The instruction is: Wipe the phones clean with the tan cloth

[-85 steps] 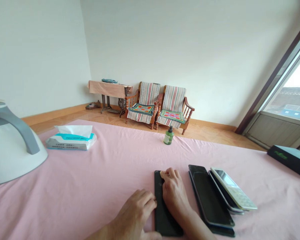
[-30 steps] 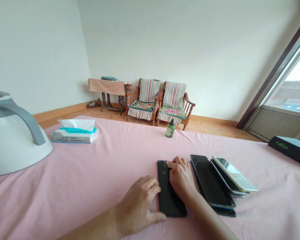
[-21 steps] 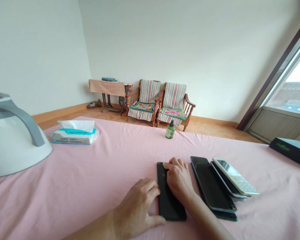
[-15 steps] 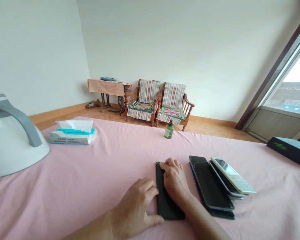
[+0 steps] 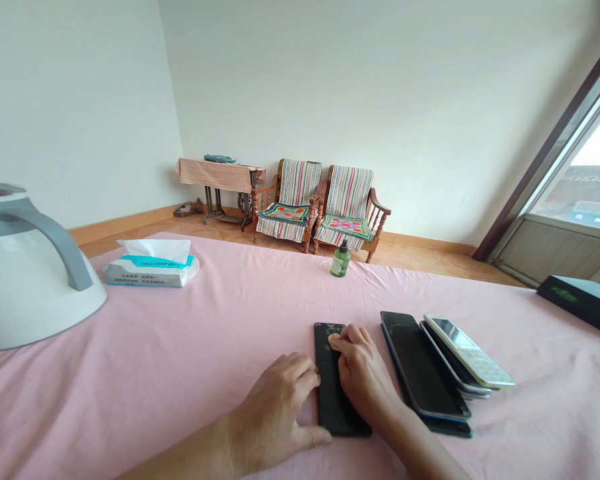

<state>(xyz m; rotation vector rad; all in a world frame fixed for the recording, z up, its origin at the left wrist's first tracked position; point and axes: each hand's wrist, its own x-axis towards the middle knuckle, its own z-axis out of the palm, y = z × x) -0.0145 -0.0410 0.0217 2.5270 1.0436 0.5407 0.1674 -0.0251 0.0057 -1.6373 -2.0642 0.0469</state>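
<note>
A black smartphone [image 5: 336,400] lies flat on the pink cloth in front of me, whitish smudges showing near its top end. My left hand [image 5: 283,400] steadies it, curled fingers against its left edge and thumb by its lower corner. Pinched in my right hand [image 5: 363,370] is a small round beige pad [image 5: 334,342], pressed on the upper part of the screen. Part of the pad and the phone's right side are hidden by that hand. Just right of it lie stacked phones [image 5: 425,367], and beside them a second stack topped by a white phone [image 5: 470,353].
Further back on the pink tablecloth [image 5: 240,300] stands a green pump bottle [image 5: 340,260]. A tissue pack [image 5: 150,267] and a large white kettle [image 5: 35,280] are at the left. A dark box [image 5: 575,303] sits at the right edge. Two chairs [image 5: 345,207] stand beyond the table.
My right hand has slid the pad a little right and down over the phone's top end, uncovering smudges there. The left hand keeps its place at the phone's edge.
</note>
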